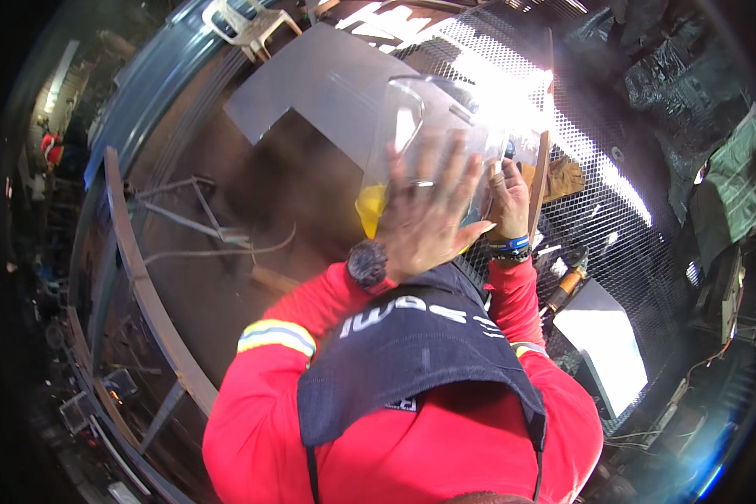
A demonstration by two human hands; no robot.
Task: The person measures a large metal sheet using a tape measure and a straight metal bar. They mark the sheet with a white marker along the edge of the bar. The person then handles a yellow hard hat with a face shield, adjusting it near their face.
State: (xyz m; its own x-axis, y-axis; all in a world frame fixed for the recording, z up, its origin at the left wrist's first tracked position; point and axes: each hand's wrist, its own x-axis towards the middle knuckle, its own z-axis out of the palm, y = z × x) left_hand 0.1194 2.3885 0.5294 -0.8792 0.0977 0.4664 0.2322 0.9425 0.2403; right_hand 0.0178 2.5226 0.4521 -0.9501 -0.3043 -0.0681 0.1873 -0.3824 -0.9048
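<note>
A clear, curved face shield (433, 105) with a yellow part (370, 208) at its lower left is in front of me. My left hand (433, 197), with a dark watch at the wrist and a ring, lies flat over the clear visor, its fingers spread and a little blurred. At the visor's right edge, my right hand (510, 197) has its fingers closed on the rim. Glare washes out part of that edge. Both arms wear red sleeves with reflective bands, and a dark apron (420, 353) covers my chest.
Tan work gloves (565, 178) lie on the metal mesh (622, 218) at right, near an orange-handled tool (567, 287) and a pale plate (609, 349). A grey sheet (319, 84) and a white plastic chair (252, 29) are farther off. A curved steel bar (134, 252) runs along the left.
</note>
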